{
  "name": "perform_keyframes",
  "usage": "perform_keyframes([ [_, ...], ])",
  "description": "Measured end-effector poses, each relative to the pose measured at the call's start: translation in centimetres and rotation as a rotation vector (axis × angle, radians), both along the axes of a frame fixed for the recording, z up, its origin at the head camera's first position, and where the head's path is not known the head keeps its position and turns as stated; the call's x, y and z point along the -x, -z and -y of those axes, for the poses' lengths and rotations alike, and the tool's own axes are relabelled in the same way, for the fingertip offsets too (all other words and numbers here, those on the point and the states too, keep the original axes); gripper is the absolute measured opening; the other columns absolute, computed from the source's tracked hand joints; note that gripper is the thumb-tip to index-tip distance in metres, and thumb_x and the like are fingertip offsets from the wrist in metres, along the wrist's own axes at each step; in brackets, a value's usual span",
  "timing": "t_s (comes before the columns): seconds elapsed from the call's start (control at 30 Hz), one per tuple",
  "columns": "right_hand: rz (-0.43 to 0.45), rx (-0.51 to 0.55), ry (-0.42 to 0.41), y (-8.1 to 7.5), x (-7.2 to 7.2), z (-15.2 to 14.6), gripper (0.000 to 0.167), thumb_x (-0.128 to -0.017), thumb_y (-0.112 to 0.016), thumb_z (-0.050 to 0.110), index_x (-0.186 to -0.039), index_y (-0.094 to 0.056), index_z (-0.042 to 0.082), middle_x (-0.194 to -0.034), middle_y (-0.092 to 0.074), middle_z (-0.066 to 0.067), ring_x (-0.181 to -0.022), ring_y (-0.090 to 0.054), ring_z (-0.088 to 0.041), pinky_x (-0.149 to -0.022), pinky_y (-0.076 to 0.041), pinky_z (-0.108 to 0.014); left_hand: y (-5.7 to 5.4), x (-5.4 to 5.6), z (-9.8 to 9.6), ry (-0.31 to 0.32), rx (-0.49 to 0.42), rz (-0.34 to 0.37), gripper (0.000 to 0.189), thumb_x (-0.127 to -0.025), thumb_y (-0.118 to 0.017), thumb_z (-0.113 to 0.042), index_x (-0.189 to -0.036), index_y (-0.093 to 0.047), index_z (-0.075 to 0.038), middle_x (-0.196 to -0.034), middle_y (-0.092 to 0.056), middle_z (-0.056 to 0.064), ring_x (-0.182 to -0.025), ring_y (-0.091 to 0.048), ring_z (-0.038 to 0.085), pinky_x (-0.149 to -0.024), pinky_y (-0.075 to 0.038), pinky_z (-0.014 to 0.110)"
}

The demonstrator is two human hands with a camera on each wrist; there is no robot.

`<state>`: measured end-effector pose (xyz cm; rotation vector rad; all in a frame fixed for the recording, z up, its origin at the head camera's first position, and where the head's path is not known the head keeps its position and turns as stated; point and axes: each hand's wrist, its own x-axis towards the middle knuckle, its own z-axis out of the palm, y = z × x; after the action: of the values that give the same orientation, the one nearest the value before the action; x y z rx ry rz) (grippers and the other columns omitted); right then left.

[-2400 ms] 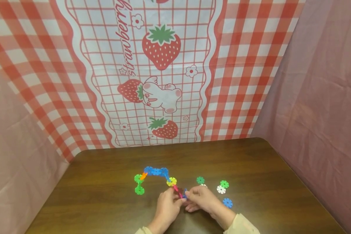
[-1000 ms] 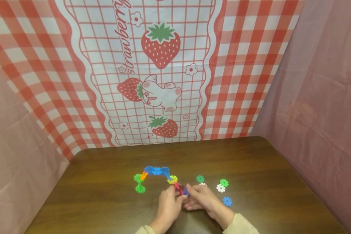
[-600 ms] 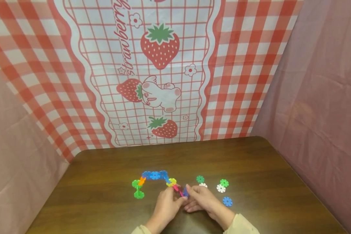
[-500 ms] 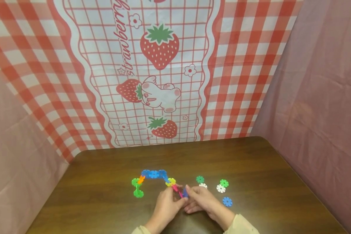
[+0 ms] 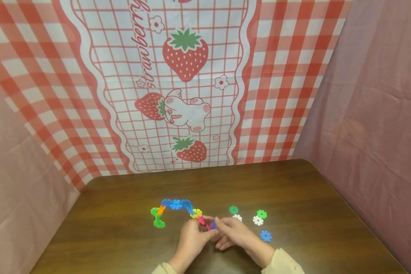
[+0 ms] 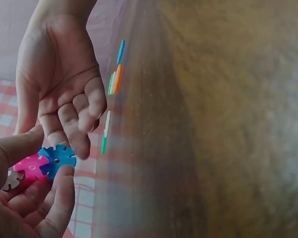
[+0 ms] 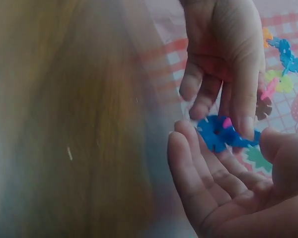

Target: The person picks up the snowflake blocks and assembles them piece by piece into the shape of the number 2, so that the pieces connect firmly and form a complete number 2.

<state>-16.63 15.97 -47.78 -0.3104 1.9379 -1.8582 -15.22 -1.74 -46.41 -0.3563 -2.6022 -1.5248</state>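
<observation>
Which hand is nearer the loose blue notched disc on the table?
Right. The right hand is just left of the loose blue notched disc, not touching; the left hand is farther left.

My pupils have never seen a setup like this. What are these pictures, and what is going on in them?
No machine here: a person's bare left hand and right hand do the work. A head-worn camera takes the wide picture; a camera on each wrist takes the close ones. On the brown wood-grain table lie loose notched plastic discs: a blue disc, green discs and white discs. Both hands hold the blue end of a multicoloured chain of interlocked plastic discs.
</observation>
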Motion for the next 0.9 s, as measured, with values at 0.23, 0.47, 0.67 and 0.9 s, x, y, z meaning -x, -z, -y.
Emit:
perform_keyframes([
  [0.23,-0.291,-0.292,0.077,-0.6,1.0,-2.5,0.032,-0.102,-0.051,0.019,-0.106,-0.063,-0.009,-0.078,-0.071,-0.012,-0.048,-0.059,-0.017,-0.044,-0.053,-0.03,-0.1,0.4,0.5,-0.041,0.039,-0.025,0.028,-0.073,-0.085,-0.028,-0.093,-0.074,-0.011,-0.078,-0.067,-0.008,-0.068,-0.056,0.003,-0.062,-0.048,0.022],
  [0.47,-0.496,-0.684,0.254,-1.1,1.2,-4.6,0.008,-0.083,-0.075,0.013,-0.084,-0.068,0.01,-0.076,-0.067,0.003,-0.067,-0.06,-0.011,-0.062,-0.053,-0.031,0.0,0.5,0.9,-0.042,0.02,-0.01,0.025,-0.075,-0.084,-0.025,-0.092,-0.073,-0.011,-0.077,-0.066,-0.008,-0.07,-0.058,0.005,-0.065,-0.05,0.023],
  [0.67,-0.511,-0.943,0.243,-1.6,0.3,-5.2,0.032,-0.063,-0.09,0.022,-0.074,-0.06,0.018,-0.07,-0.054,0.006,-0.067,-0.05,-0.011,-0.061,-0.045,-0.035,0.2,0.5,0.9,-0.012,-0.005,-0.005,0.027,-0.076,-0.084,-0.023,-0.095,-0.071,-0.009,-0.078,-0.065,-0.007,-0.071,-0.058,0.005,-0.065,-0.051,0.023],
  [0.9,-0.523,-0.988,0.208,-1.3,-0.2,-5.5,0.04,-0.059,-0.092,0.021,-0.068,-0.053,0.018,-0.068,-0.049,0.006,-0.065,-0.045,-0.011,-0.056,-0.04,-0.034,0.5,0.3,0.7,-0.008,-0.049,-0.005,0.031,-0.075,-0.084,-0.022,-0.098,-0.069,-0.006,-0.077,-0.064,-0.005,-0.07,-0.06,0.006,-0.065,-0.052,0.022],
])
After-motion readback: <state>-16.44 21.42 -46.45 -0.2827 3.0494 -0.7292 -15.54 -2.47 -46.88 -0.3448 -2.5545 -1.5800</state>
